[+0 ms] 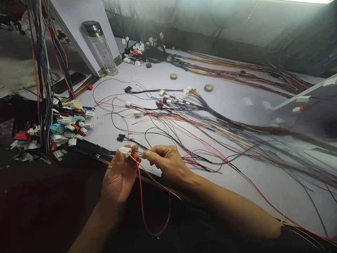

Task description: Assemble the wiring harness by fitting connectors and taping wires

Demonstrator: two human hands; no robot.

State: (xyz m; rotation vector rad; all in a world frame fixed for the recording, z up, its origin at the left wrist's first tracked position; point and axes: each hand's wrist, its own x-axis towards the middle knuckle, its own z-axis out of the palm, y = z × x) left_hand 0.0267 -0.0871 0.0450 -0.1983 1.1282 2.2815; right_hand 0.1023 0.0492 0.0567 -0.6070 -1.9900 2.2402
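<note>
My left hand (119, 175) pinches a small white plastic connector (124, 151) at the near edge of the white table (226, 102). A yellow wire (152, 179) and a red wire (140, 196) run out of the connector and hang down in a loop. My right hand (167, 161) is closed in a pinch on a thin wire end (139, 153), held right at the connector's face. Both hands meet fingertip to fingertip above the table's front edge.
A large wire harness (210, 116) fans across the table toward the right. Loose connectors (68, 123) are piled at the left under hanging wires (43, 70). A clear bottle (101, 47), two tape rolls (208, 88) and a phone (68, 82) lie farther back.
</note>
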